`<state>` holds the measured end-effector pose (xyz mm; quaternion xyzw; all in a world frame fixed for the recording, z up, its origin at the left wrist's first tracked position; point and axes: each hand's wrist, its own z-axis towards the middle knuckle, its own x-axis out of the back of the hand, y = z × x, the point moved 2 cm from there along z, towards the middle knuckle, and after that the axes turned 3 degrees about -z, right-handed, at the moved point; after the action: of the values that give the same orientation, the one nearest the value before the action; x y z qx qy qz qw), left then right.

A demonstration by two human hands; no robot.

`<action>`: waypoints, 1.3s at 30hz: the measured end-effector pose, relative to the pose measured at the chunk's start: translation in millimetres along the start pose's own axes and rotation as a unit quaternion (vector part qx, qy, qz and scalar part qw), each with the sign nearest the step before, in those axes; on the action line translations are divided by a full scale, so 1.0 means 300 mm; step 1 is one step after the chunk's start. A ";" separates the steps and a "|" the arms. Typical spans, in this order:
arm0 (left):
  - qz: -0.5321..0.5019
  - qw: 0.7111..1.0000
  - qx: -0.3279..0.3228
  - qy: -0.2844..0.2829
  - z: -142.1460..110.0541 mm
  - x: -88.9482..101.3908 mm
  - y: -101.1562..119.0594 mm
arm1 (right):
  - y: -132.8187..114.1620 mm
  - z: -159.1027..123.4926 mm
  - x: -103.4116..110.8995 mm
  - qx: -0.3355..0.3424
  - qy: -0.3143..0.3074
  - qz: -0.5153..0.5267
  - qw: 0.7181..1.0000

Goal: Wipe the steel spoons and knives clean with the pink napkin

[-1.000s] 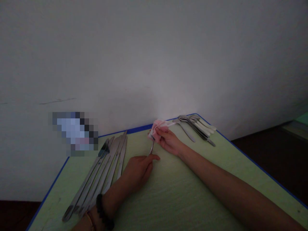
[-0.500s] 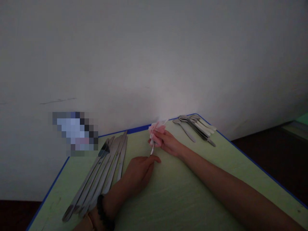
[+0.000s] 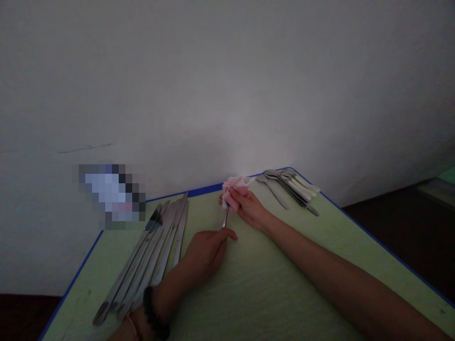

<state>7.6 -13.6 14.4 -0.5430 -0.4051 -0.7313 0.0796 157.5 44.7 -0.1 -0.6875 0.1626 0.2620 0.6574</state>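
My left hand (image 3: 208,251) rests on the green table (image 3: 284,284) and pinches the lower end of a thin metal utensil (image 3: 225,220). Farther back, my right hand (image 3: 249,206) is closed round a pink cloth (image 3: 232,192) that wraps the utensil's upper end. The part inside the cloth is hidden, so I cannot tell what kind of utensil it is. A dark bracelet sits on my left wrist.
Several table knives (image 3: 152,255) lie side by side at the left of the table. A pile of spoons (image 3: 289,187), some with white handles, lies at the far right corner. A white wall stands just behind the table's blue-edged back rim. Dark floor lies to the right.
My right hand with the pink cloth has shifted slightly along the utensil, up and back down. My left hand has stayed in place.
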 end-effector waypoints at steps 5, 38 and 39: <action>0.061 0.996 0.061 -0.003 0.013 -0.020 0.002 | -0.009 -0.009 0.007 -0.033 -0.021 -0.002 0.999; -0.046 0.987 0.122 0.097 -0.006 0.000 -0.031 | 0.006 0.009 0.027 -0.015 0.079 0.013 0.997; -0.024 0.988 0.120 0.090 -0.006 -0.005 -0.032 | 0.004 0.008 0.026 -0.016 0.078 0.011 0.997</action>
<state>1.6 -9.0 8.2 -0.4515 -0.4938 -0.7250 0.1631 162.6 48.0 -5.5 -0.7141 0.2169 0.2177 0.6290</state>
